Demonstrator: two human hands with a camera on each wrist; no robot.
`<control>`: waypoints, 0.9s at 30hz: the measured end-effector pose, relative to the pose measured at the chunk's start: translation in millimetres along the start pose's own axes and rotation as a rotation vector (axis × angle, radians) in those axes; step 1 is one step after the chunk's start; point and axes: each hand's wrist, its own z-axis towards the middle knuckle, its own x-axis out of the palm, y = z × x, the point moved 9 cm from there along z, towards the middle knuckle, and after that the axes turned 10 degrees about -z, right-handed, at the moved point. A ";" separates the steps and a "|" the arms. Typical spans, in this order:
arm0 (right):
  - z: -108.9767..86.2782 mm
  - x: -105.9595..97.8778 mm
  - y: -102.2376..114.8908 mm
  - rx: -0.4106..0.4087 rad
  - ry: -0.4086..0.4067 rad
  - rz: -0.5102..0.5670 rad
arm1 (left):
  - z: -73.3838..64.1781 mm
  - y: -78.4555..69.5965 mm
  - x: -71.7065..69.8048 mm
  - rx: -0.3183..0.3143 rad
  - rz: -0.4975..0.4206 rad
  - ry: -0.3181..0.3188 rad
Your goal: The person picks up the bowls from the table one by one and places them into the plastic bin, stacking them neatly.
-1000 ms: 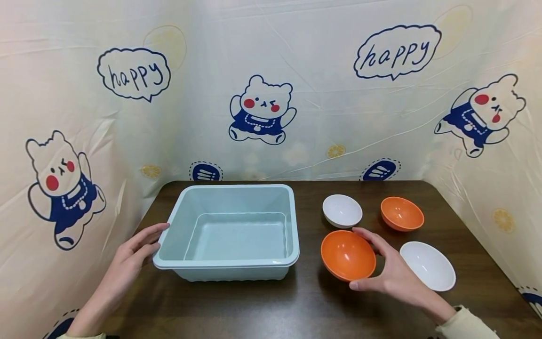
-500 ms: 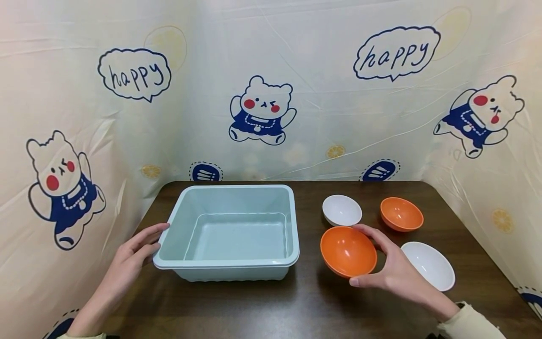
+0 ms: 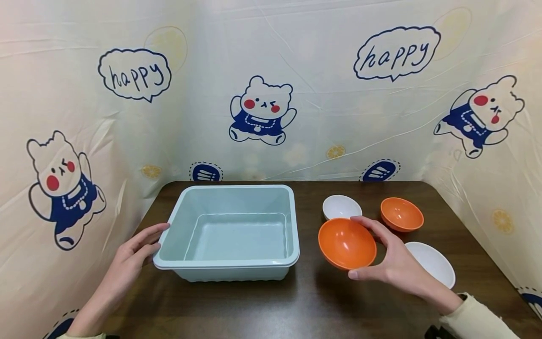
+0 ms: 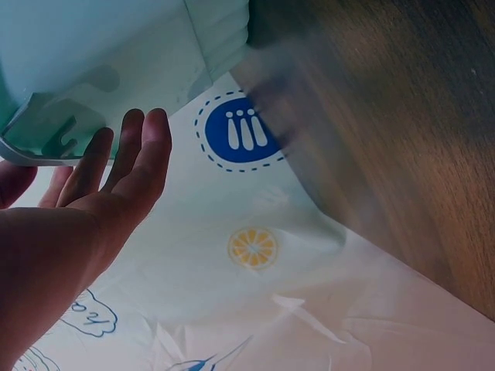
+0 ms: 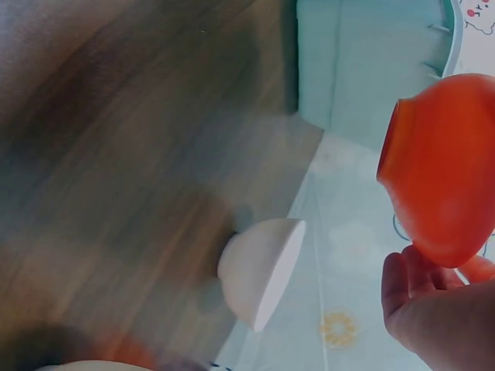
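My right hand (image 3: pixel 394 259) holds an orange bowl (image 3: pixel 347 242) at its right side, thumb near the front and fingers at the back of the rim. In the right wrist view the orange bowl (image 5: pixel 445 170) hangs above the tabletop, its foot showing. A pale blue-green plastic basin (image 3: pixel 226 263) stands left of it with nothing inside. My left hand (image 3: pixel 127 261) rests against the basin's left rim with lightly bent fingers; in the left wrist view its fingers (image 4: pixel 147 147) lie along the outer wall.
A white bowl (image 3: pixel 340 205) stands behind the held bowl. A second orange bowl (image 3: pixel 402 214) sits at the back right, and another white bowl (image 3: pixel 436 263) lies partly hidden behind my right hand. A printed cloth (image 3: pixel 262 47) surrounds the brown wooden table (image 3: pixel 271 310).
My right hand has raised the orange bowl off the table, so it now overlaps the white bowl behind it in the head view. The left hand and basin have stayed put.
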 end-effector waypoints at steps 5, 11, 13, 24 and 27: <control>3.8 -4.9 7.2 -0.009 -0.002 -0.012 | -0.2 0.4 0.1 0.006 0.003 -0.002; 9.0 -8.9 14.0 -0.023 -0.007 0.009 | -0.4 0.7 0.5 0.002 0.006 0.000; 11.3 -9.4 16.1 -0.026 -0.006 0.017 | -0.3 0.2 0.2 0.004 0.010 -0.003; 21.8 -11.9 26.4 -0.005 0.014 0.036 | -0.1 2.2 0.4 -0.051 0.024 0.003; 24.9 -14.8 29.6 -0.009 0.000 0.032 | 0.3 2.7 1.0 -0.066 0.040 0.007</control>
